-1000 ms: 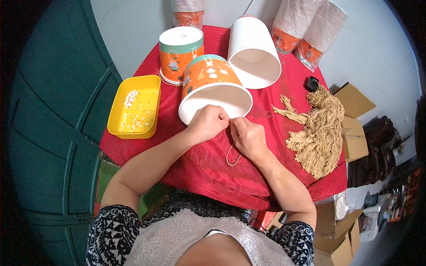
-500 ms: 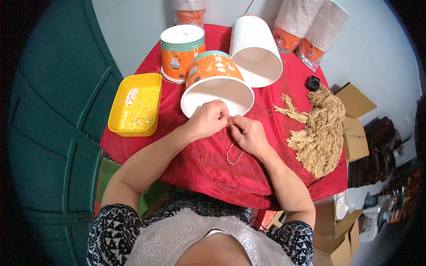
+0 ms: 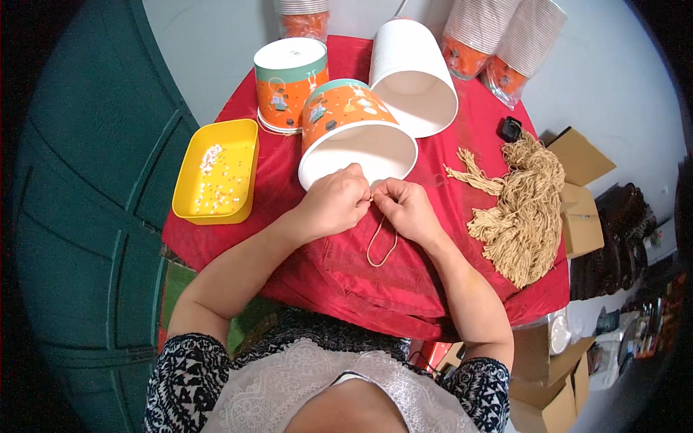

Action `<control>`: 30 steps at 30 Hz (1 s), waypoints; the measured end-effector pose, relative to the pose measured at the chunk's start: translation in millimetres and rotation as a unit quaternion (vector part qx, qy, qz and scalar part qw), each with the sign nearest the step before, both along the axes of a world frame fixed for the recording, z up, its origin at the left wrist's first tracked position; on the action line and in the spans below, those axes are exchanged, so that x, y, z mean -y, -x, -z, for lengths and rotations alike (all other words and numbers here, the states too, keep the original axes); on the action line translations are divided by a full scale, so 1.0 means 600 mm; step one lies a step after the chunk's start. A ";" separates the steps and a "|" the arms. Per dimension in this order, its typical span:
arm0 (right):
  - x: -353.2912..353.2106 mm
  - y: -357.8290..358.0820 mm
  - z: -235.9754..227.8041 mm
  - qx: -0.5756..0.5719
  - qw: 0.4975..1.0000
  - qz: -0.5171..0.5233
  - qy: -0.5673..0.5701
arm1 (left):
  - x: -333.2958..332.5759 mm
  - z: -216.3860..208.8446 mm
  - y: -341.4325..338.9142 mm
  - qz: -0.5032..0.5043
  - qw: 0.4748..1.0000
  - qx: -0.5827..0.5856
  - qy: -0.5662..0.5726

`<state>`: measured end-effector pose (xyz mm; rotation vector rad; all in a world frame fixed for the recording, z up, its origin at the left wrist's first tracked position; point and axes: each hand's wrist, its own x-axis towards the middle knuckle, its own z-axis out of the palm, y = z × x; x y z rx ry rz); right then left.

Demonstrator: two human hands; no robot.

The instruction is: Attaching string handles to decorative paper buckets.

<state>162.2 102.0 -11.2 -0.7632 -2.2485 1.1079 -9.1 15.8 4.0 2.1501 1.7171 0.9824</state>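
An orange paper bucket (image 3: 346, 108) with a green band lies on its side, its white mouth facing me. At the near rim of that mouth my left hand (image 3: 336, 200) and my right hand (image 3: 406, 209) meet, thumbs and fingertips pinched together. Between them runs a thin tan cord (image 3: 370, 249), which hangs from my fingers in a loop over the red cloth. Both hands are closed on the cord. The exact spot where the fingertips meet is too small to make out. Whether the cord passes through the bucket's wall cannot be seen.
A yellow tray (image 3: 250, 169) with small white and orange bits sits left. Behind are an upturned orange bucket (image 3: 291, 86) and white nested buckets (image 3: 415, 54) on their side. A bundle of tan cords (image 3: 530, 209) lies right, near a small black object (image 3: 510, 130). Wrapped bucket stacks (image 3: 530, 40) stand behind.
The bucket's mouth has shifted slightly to the right in the picture. My left hand has turned a little at the rim. Both hands keep their pinch on the cord.
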 end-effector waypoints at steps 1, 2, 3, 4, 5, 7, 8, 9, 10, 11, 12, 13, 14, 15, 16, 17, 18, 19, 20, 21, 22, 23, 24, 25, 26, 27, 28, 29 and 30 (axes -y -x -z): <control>-0.001 0.000 0.001 -0.002 1.000 0.003 0.025 | 0.002 -0.002 -0.004 0.000 1.000 0.000 0.001; -0.002 -0.001 0.001 -0.002 1.000 0.003 0.025 | 0.003 -0.004 -0.009 -0.015 1.000 -0.015 0.012; -0.002 -0.001 0.001 -0.004 0.999 0.003 0.040 | 0.004 -0.005 -0.012 -0.031 0.999 -0.030 0.023; -0.002 -0.001 0.000 -0.006 0.998 0.003 0.055 | 0.004 -0.002 -0.013 -0.032 0.999 -0.030 0.024; -0.001 0.000 0.001 -0.006 0.998 0.003 0.055 | 0.003 0.002 -0.013 -0.037 0.998 -0.037 0.020; 0.000 0.000 0.004 -0.016 0.998 0.004 0.061 | 0.000 0.008 -0.014 -0.042 0.998 -0.044 0.015; -0.001 0.000 0.006 -0.016 0.998 0.004 0.061 | -0.001 0.010 -0.015 -0.044 0.998 -0.038 0.014; -0.001 0.001 0.008 -0.014 0.998 0.007 0.060 | -0.002 0.011 -0.015 -0.045 0.998 -0.032 0.014; -0.001 0.001 0.009 -0.012 0.998 0.009 0.058 | -0.003 0.013 -0.015 -0.045 0.998 -0.032 0.014; 0.000 0.001 0.008 -0.012 0.998 0.010 0.058 | -0.004 0.016 -0.015 -0.043 0.999 -0.029 0.010; 0.001 0.001 0.004 -0.008 0.998 0.014 0.061 | -0.005 0.018 -0.015 -0.042 0.999 -0.025 0.006; 0.003 0.001 0.001 -0.004 0.998 0.018 0.064 | -0.005 0.020 -0.014 -0.042 0.999 -0.026 0.006; 0.003 0.001 0.000 -0.005 0.998 0.018 0.064 | -0.006 0.021 -0.014 -0.041 0.999 -0.009 0.004; 0.004 0.000 -0.002 -0.001 0.998 0.020 0.060 | -0.006 0.023 -0.014 -0.041 0.999 0.008 0.002; 0.004 0.000 -0.003 0.003 0.998 0.023 0.055 | -0.007 0.023 -0.013 -0.040 0.999 0.008 0.002; 0.005 0.000 -0.003 0.002 0.998 0.023 0.056 | -0.008 0.023 -0.012 -0.041 0.999 0.026 0.004; 0.005 -0.001 -0.003 -0.001 0.998 0.022 0.056 | -0.009 0.023 -0.011 -0.041 0.998 0.045 0.007; 0.006 -0.001 -0.004 -0.005 0.998 0.021 0.055 | -0.011 0.024 -0.009 -0.041 0.998 0.044 0.007; 0.008 -0.001 -0.006 -0.006 0.998 0.021 0.056 | -0.012 0.027 -0.007 -0.043 0.997 0.055 0.018; 0.011 0.000 -0.010 -0.005 0.998 0.026 0.052 | -0.014 0.029 -0.004 -0.045 0.996 0.066 0.029; 0.012 0.000 -0.012 -0.005 0.998 0.032 0.047 | -0.017 0.030 -0.001 -0.044 0.996 0.066 0.029; 0.011 -0.001 -0.009 -0.005 0.998 0.032 0.048 | -0.019 0.031 0.002 -0.046 0.995 0.086 0.034; 0.010 -0.002 -0.005 -0.023 0.999 0.033 0.030 | -0.021 0.031 0.005 -0.048 0.993 0.105 0.038; 0.009 -0.003 -0.003 -0.040 0.999 0.034 0.012 | -0.022 0.031 0.006 -0.049 0.993 0.105 0.039; 0.010 -0.005 -0.005 -0.041 0.999 0.034 0.012 | -0.024 0.031 0.007 -0.050 0.992 0.114 0.038; 0.013 -0.007 -0.009 -0.027 0.999 0.033 0.007 | -0.024 0.032 0.008 -0.052 0.990 0.123 0.038; 0.015 -0.007 -0.013 -0.013 0.999 0.033 0.002 | -0.024 0.032 0.009 -0.053 0.990 0.122 0.038; 0.016 -0.007 -0.015 -0.013 0.999 0.032 0.002 | -0.025 0.033 0.010 -0.057 0.991 0.117 0.032; 0.018 -0.007 -0.018 -0.012 0.999 0.032 -0.007 | -0.025 0.033 0.010 -0.060 0.992 0.112 0.026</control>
